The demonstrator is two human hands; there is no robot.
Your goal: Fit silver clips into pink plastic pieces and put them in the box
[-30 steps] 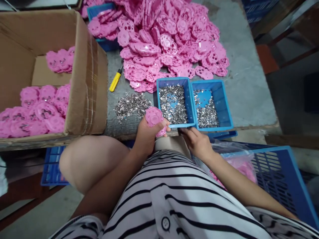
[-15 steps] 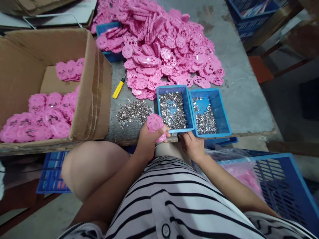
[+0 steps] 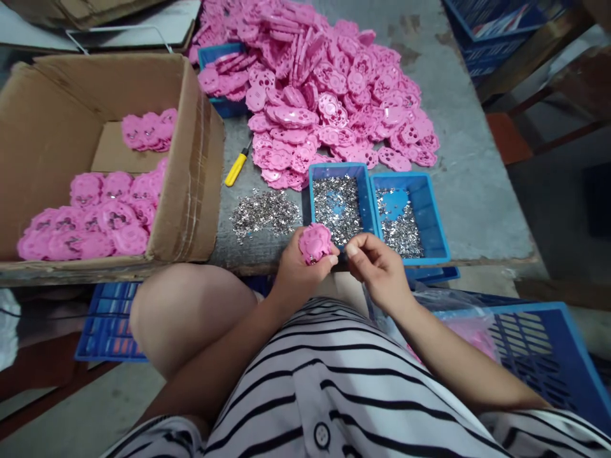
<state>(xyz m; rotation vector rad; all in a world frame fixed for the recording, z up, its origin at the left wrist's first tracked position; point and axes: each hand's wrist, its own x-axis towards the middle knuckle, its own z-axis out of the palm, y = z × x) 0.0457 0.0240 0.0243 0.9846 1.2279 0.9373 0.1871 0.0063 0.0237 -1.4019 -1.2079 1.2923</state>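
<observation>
A large heap of pink plastic discs (image 3: 329, 95) remained on the table's far side, the cardboard box (image 3: 191, 159) held several finished rows, and near the front edge the left hand (image 3: 298, 273) gripped one pink disc (image 3: 314, 242) while the right hand (image 3: 379, 270) pinched closed beside it, its contents hidden.

Two blue trays (image 3: 367, 203), one cardboard box (image 3: 191, 178), one screwdriver (image 3: 237, 169).
</observation>
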